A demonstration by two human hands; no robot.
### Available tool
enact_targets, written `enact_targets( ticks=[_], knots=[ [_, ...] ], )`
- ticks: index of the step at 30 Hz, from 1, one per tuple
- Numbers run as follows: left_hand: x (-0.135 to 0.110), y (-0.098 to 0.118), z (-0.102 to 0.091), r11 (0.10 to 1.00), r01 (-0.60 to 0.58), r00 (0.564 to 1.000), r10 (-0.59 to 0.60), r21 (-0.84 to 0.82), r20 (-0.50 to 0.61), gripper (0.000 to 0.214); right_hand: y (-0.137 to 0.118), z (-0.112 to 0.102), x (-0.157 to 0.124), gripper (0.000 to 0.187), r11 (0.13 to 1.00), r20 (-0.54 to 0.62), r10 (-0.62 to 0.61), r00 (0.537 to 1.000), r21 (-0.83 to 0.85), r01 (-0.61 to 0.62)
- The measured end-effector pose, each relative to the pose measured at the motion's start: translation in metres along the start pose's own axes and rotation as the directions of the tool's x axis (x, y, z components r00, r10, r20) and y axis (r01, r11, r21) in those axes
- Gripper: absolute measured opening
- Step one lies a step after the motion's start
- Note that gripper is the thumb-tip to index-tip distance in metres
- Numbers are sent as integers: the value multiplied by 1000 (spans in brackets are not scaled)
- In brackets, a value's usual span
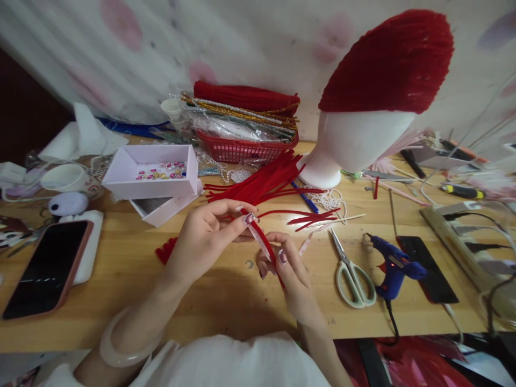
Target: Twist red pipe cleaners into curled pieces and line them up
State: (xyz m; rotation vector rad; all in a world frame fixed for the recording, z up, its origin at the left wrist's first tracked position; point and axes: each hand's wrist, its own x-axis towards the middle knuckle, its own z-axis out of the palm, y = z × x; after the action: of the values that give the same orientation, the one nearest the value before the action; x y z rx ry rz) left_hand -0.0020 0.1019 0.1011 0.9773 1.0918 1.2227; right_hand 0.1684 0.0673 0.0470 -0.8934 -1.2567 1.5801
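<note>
Between thumb and fingers, my left hand point(207, 234) pinches one end of a white tape measure point(260, 242) laid along a red pipe cleaner point(266, 243). My right hand point(292, 277) is closed on the lower part of the same pipe cleaner and tape, which slant down between the two hands. A bundle of red pipe cleaners point(258, 180) lies just beyond my hands, and a few shorter red pieces point(314, 217) rest right of it. Partly behind my left wrist is a small red fuzzy piece point(163, 251).
Scissors point(352, 277) and a blue glue gun point(393, 266) lie to the right, near a power strip point(463, 258). A white mannequin head point(350, 137) wears a red fuzzy cap point(391, 64). Leftward are a gem box point(153, 185) and a phone point(48, 269); a red basket point(245, 148) stands behind.
</note>
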Motion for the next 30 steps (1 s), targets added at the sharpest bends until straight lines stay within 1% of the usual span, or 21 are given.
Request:
enact_targets(
  ticks=[3, 6, 10, 12, 15, 20, 26, 30],
  knots=[
    [0, 3, 1, 995, -44, 997, 49, 89, -56, 15, 1, 3, 0, 20, 998, -24, -55, 998, 26, 56],
    [0, 5, 0, 989, -63, 996, 70, 133, -52, 13, -2, 5, 0, 14, 997, -50, -75, 996, 12, 75],
    [0, 8, -3, 980, -60, 998, 61, 190, 3, 11, -6, 2, -1, 25, 992, -63, -33, 997, -123, 25],
    [1, 9, -3, 976, -59, 998, 55, 211, 25, 11, -7, 0, -1, 29, 989, -63, -13, 998, -148, 4],
    [2, 9, -2, 969, -65, 997, 55, 239, 46, 11, -8, -2, 0, 31, 991, -95, -12, 995, -137, -1],
    [3, 9, 0, 946, -109, 994, 95, 305, 63, 10, -10, -1, 4, 30, 975, -141, -23, 990, -222, -9],
    [5, 9, -2, 945, -116, 992, 92, 307, 91, 11, -6, 0, 7, 23, 995, -165, 17, 986, -92, -33],
    [7, 8, -1, 956, -103, 993, 81, 275, 89, 10, -1, -2, 7, 21, 999, -148, 27, 989, -19, -30]
  ],
)
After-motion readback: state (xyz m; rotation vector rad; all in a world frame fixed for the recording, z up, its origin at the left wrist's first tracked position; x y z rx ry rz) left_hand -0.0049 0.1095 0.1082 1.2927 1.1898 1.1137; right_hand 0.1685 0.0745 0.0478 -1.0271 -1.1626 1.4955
